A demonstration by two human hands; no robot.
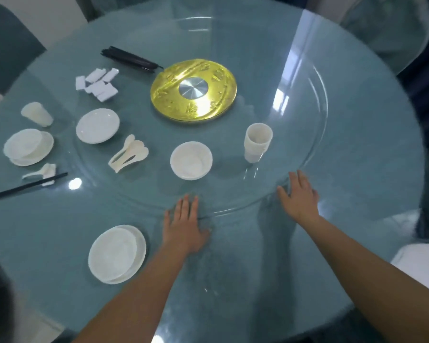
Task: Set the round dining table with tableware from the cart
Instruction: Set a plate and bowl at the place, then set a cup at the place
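At the desk's (357,169) left edge one place is laid: cup (37,114), bowl on plate (28,146), spoon (40,171), chopsticks (25,186). Near its front edge a second bowl on a plate (117,253) waits. Our left hand (185,225) lies flat, fingers straight, holding nothing, at the glass turntable's (315,134) near rim; our right hand (299,194) rests likewise on the rim. We judge we are turning it to bring the spoons (128,154), bowls (191,160) and cups (257,142) into reach.
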